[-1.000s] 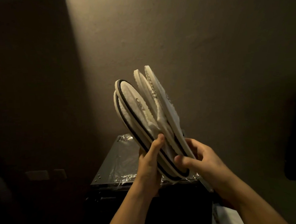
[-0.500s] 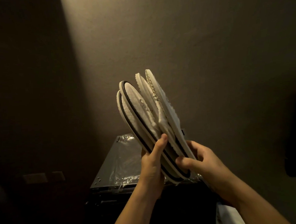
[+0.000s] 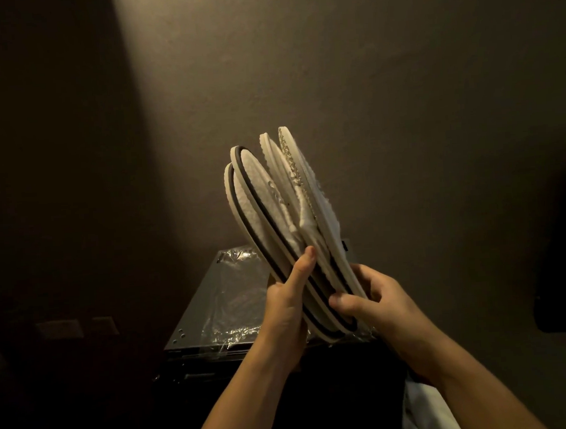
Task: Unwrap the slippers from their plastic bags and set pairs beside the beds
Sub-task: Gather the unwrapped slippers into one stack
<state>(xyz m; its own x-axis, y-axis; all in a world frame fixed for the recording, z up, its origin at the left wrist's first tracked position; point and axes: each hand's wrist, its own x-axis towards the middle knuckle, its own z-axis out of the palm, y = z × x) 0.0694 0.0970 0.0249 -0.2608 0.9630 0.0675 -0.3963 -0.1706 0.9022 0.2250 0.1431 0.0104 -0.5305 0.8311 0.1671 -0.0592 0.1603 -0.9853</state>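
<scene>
i'm looking down at 4 white slippers point(image 3: 281, 214) held up on edge in front of a dim wall point(image 3: 366, 76), fanned out with their upper ends leaning away to the left. 2 of them, on the left, carry dark trim round the sole; the other 2, on the right, are plain white with a knobbly edge. my left hand point(image 3: 286, 310) grips the dark-trimmed pair low down, thumb laid up along the sole of the nearer one. my right hand point(image 3: 375, 303) grips the lower ends of the bundle from the right, thumb curled across the front, fingers hidden behind. the slippers are bare, out of any wrapping. below and behind them, clear plastic bags point(image 3: 234, 303) lie crumpled on top of a dark cabinet point(image 3: 195, 322). a strip of white fabric point(image 3: 426, 414) shows at the bottom right.
</scene>
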